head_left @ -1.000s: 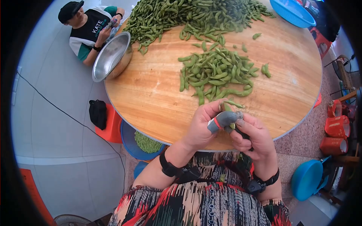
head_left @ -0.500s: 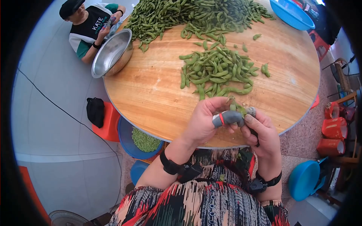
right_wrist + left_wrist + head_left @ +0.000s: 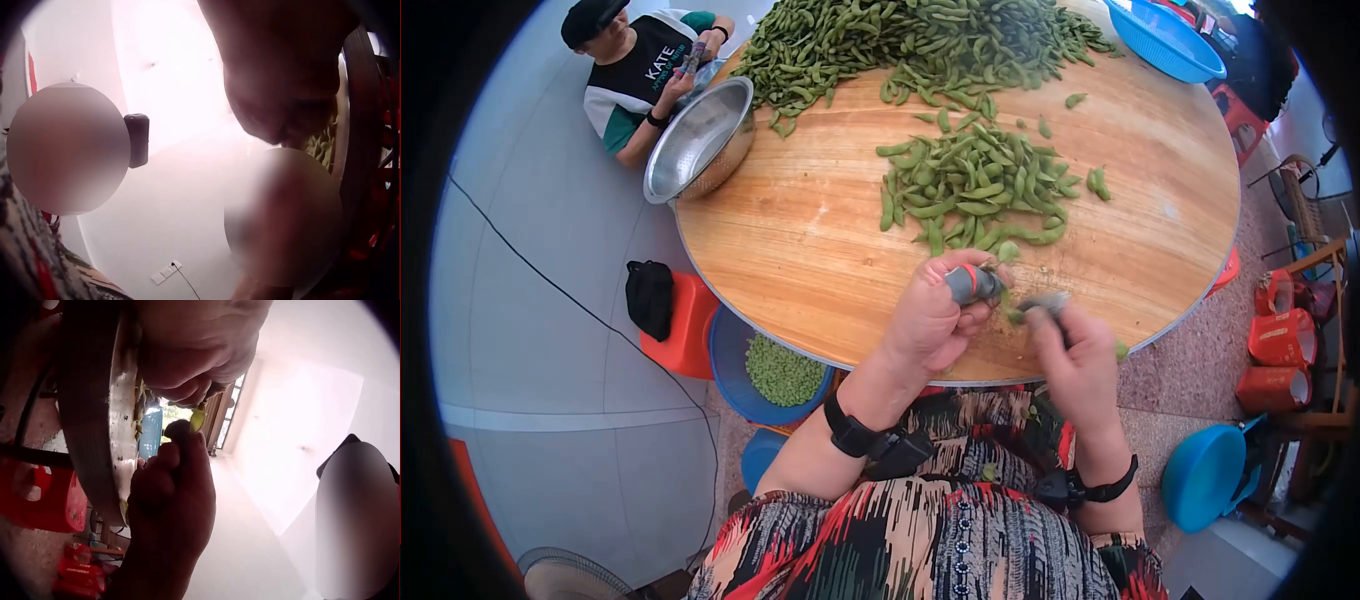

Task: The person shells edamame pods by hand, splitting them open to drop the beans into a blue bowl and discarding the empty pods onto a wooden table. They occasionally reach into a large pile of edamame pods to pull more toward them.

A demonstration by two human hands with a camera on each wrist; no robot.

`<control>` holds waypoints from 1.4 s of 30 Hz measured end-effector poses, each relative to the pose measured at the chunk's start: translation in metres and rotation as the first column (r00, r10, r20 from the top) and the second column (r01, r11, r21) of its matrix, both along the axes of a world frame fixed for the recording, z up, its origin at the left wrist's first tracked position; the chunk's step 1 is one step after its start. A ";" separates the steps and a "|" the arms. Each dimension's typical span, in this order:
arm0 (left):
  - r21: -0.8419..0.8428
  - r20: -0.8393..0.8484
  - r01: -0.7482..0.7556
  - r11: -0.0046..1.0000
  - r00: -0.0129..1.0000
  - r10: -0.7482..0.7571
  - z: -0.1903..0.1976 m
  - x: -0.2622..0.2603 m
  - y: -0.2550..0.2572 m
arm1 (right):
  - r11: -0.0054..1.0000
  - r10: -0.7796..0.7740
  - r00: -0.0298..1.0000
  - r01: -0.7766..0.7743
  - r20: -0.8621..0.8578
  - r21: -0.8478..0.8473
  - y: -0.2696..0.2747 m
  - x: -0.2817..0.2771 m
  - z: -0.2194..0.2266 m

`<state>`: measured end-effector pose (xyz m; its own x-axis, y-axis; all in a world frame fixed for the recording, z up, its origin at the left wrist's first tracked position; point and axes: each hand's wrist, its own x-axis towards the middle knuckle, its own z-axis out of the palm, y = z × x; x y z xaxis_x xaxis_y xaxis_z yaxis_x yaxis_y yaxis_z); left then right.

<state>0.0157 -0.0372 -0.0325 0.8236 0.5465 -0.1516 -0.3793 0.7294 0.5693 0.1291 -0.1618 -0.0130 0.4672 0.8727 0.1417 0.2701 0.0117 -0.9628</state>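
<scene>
Over the table's near edge, my left hand [image 3: 935, 315] curls its fingers round a green soybean pod [image 3: 1004, 302], its thumb wearing a grey cover with a red band. My right hand [image 3: 1080, 355] is just to the right, thumb and covered index finger pinched together at a green pod piece [image 3: 1014, 315]. In the left wrist view a yellow-green pod [image 3: 197, 419] shows between the two hands. Just beyond the hands is a small pile of pods [image 3: 975, 190]. The right wrist view is dark and partly blurred.
A larger heap of pods [image 3: 920, 40] covers the far side of the round wooden table [image 3: 780, 270]. A steel bowl [image 3: 700, 140] stands at the left edge, a blue basket [image 3: 1165, 40] far right. Below left, a blue basin [image 3: 730, 370] holds shelled beans. Another person [image 3: 650, 75] sits far left.
My hands were together over a pod; now the right has drawn away to the right and slightly down. The left has turned, its fingers curling in more.
</scene>
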 end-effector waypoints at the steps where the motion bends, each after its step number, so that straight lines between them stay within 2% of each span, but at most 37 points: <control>1: -0.003 -0.046 -0.046 0.999 0.998 0.045 0.000 0.000 -0.001 | 1.000 0.002 1.000 -0.002 0.001 -0.001 0.000 0.002 0.002; 3: 0.027 -0.040 -0.063 0.998 0.997 0.064 -0.003 0.001 -0.002 | 0.975 -0.198 0.941 0.218 -0.274 0.043 0.003 0.009 0.012; 6: 0.107 -0.078 -0.045 0.993 0.996 0.053 -0.003 0.003 -0.003 | 0.988 -0.143 0.939 0.154 -0.312 0.013 0.008 0.017 0.019; 7: 0.152 -0.122 -0.011 0.988 0.992 0.030 -0.001 0.003 -0.004 | 0.998 -0.041 0.938 0.051 -0.343 0.021 0.009 0.021 0.016; 8: 0.152 -0.121 -0.010 0.988 0.992 0.029 0.001 0.004 -0.005 | 0.998 -0.042 0.939 0.053 -0.343 0.022 0.011 0.023 0.016; 10: 0.204 -0.173 0.039 0.978 0.985 -0.003 0.005 0.004 -0.007 | 0.974 0.147 0.941 -0.191 -0.306 -0.122 0.014 0.025 0.015; 11: 0.204 -0.171 0.037 0.978 0.985 -0.001 0.006 0.004 -0.007 | 0.969 0.186 0.951 -0.219 -0.247 -0.115 0.014 0.027 0.009; 13: 0.141 -0.181 0.148 0.979 0.976 -0.121 0.008 0.002 -0.009 | 0.974 0.196 0.948 -0.219 -0.252 -0.065 0.013 0.027 0.003; 14: 0.138 -0.181 0.145 0.980 0.976 -0.119 0.009 0.001 -0.009 | 0.977 0.204 0.944 -0.215 -0.260 -0.015 0.012 0.027 0.002; 16: 0.078 -0.041 0.158 0.984 0.987 -0.155 0.011 -0.001 -0.006 | 0.973 0.219 0.942 -0.231 -0.256 -0.018 0.010 0.027 0.008; 18: 0.115 -0.011 0.189 0.975 0.982 -0.189 0.009 -0.001 -0.004 | 0.969 0.233 0.941 -0.246 -0.245 -0.021 0.009 0.028 0.011; 20: 0.152 0.026 0.212 0.965 0.976 -0.218 0.007 0.000 -0.003 | 0.977 0.213 0.971 -0.212 -0.112 0.019 0.007 0.027 0.008; 21: 0.146 0.051 0.256 0.955 0.963 -0.266 0.006 -0.001 -0.002 | 0.976 0.218 0.970 -0.217 -0.106 0.016 0.002 0.030 0.008; 22: 0.143 0.075 0.301 0.943 0.946 -0.314 0.006 -0.001 -0.001 | 0.932 0.349 0.728 -0.333 -0.589 0.141 -0.005 0.036 0.006; 23: 0.144 0.080 0.296 0.944 0.948 -0.309 0.009 0.000 -0.002 | 0.882 0.407 0.254 -0.360 -0.877 0.304 -0.009 0.039 0.005; 25: 0.143 0.051 0.225 0.964 0.971 -0.234 0.017 0.001 -0.007 | 0.893 0.395 0.278 -0.339 -0.876 0.295 -0.008 0.032 0.012; 27: 0.143 0.019 0.229 0.963 0.972 -0.234 0.015 0.000 -0.005 | 0.905 0.384 0.307 -0.313 -0.871 0.289 -0.006 0.031 0.015; 29: 0.141 -0.006 0.233 0.962 0.972 -0.234 0.010 0.001 -0.002 | 0.932 0.334 0.291 -0.244 -0.897 0.268 -0.006 0.036 0.018; 30: 0.338 -0.173 0.197 0.920 0.974 -0.145 0.007 0.002 -0.001 | 0.933 0.330 0.300 -0.247 -0.895 0.262 -0.006 0.039 0.020; 31: 0.520 -0.313 0.185 0.834 0.950 -0.015 0.006 0.004 -0.002 | 0.949 0.313 0.363 -0.142 -0.878 0.280 -0.006 0.042 0.022; 32: 0.516 -0.306 0.178 0.838 0.952 -0.014 0.007 0.005 -0.004 | 0.952 0.289 0.422 -0.036 -0.859 0.303 -0.006 0.044 0.025; 33: 0.426 -0.270 0.221 0.877 0.957 -0.110 0.016 0.006 -0.007 | 0.987 0.111 0.632 0.019 -0.767 0.159 -0.002 0.041 0.031; 34: 0.335 -0.224 0.269 0.903 0.954 -0.201 0.022 0.007 -0.009 | 0.988 0.109 0.636 0.017 -0.764 0.155 0.002 0.036 0.029; 35: 0.335 -0.217 0.264 0.905 0.956 -0.199 0.024 0.008 -0.012 | 0.995 -0.013 0.907 0.055 -0.420 0.088 0.009 0.029 0.024; 36: 0.336 -0.219 0.218 0.916 0.964 -0.149 0.025 0.009 -0.014 | 0.992 -0.118 0.993 0.117 0.014 0.046 0.015 0.023 0.022; 37: 0.337 -0.221 0.171 0.926 0.970 -0.099 0.026 0.010 -0.014 | 0.986 -0.167 0.984 0.167 0.066 0.016 0.016 0.014 0.023; 38: 0.335 -0.216 0.167 0.927 0.972 -0.097 0.026 0.010 -0.012 | 0.988 -0.152 0.982 0.152 0.111 0.012 0.015 0.007 0.020; 40: 0.279 -0.075 0.105 0.954 0.993 -0.087 0.021 0.009 -0.009 | 0.990 -0.137 0.969 0.140 0.205 0.002 0.016 0.002 0.018; 41: 0.274 -0.074 0.103 0.956 0.994 -0.086 0.016 0.010 -0.009 | 0.990 -0.134 0.969 0.138 0.206 -0.004 0.016 0.002 0.018; 42: 0.274 -0.045 0.026 0.961 0.999 -0.014 0.010 0.011 -0.009 | 0.991 -0.088 0.980 0.104 0.179 -0.079 0.015 0.004 0.019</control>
<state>0.0272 -0.0465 -0.0226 0.8309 0.5554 -0.0328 -0.3378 0.5504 0.7635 0.1327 -0.1465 0.0064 0.5243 0.8376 0.1531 0.4297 -0.1050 -0.8969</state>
